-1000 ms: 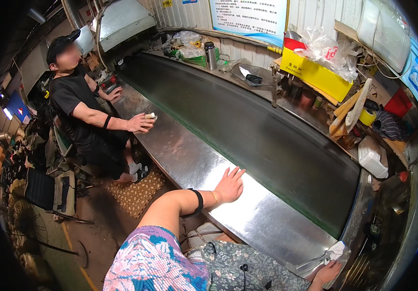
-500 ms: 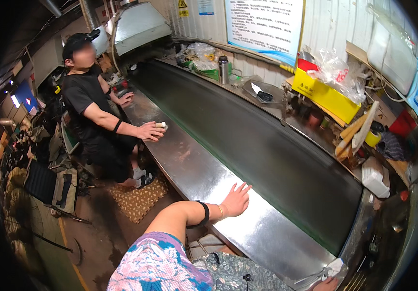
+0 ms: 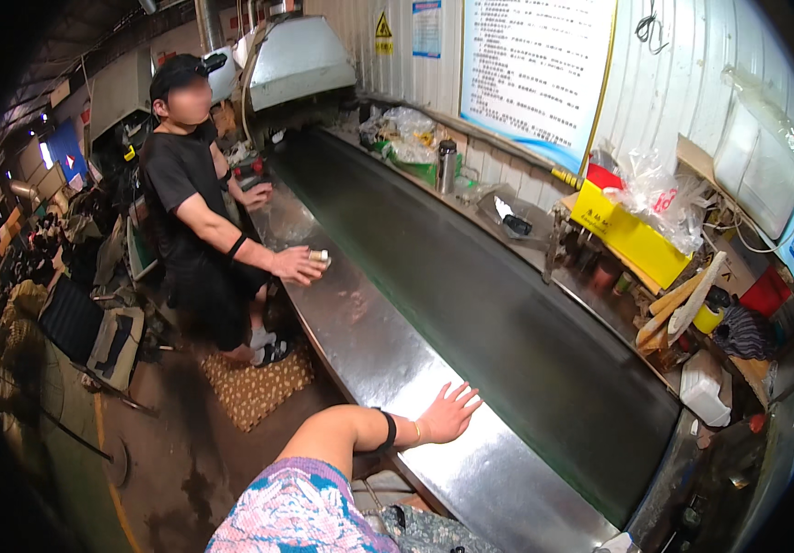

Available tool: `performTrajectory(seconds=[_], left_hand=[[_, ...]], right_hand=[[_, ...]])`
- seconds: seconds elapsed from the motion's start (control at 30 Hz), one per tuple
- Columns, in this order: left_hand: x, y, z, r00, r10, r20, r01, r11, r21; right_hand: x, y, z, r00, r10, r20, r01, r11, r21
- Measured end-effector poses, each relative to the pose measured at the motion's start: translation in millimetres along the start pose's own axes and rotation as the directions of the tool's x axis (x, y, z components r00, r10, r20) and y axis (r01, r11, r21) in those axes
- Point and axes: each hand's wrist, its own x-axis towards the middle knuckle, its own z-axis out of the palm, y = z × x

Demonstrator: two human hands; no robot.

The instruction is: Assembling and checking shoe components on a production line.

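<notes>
Ledge point(image 3: 383, 343), glossy metal, runs lengthwise upper-left to lower-right; I see left hand point(image 3: 443, 417) on it, fingers apart; can't tell right hand's.

Low in the frame, right of centre, the left hand point(image 3: 445, 417) rests, fingers spread, on the shiny metal worktop point(image 3: 517, 479), beside a dark belt point(image 3: 480, 295) crossing the middle diagonally. At upper left stands a co-worker in black point(image 3: 190, 180); at upper right, a yellow box point(image 3: 630, 237) holds clear plastic bags point(image 3: 659, 203).
</notes>
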Motion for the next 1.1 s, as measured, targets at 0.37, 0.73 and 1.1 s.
performTrajectory(seconds=[0.37,0.73,1.1], left_hand=[[-1,-3,4,1.0,0.007,-0.008,-0.007,1.0,0.007],[-3,0,2,0.999,0.014,-0.052,-0.015,1.0,-0.021],[-3,0,4,0.998,0.022,-0.066,-0.024,0.999,-0.035]], right_hand=[[14,17,15,0.988,0.036,0.147,-0.024,0.996,-0.081],[13,14,24,0.997,0.069,0.024,-0.067,0.995,-0.068],[11,12,21,0.995,-0.016,-0.098,0.013,1.0,-0.026]])
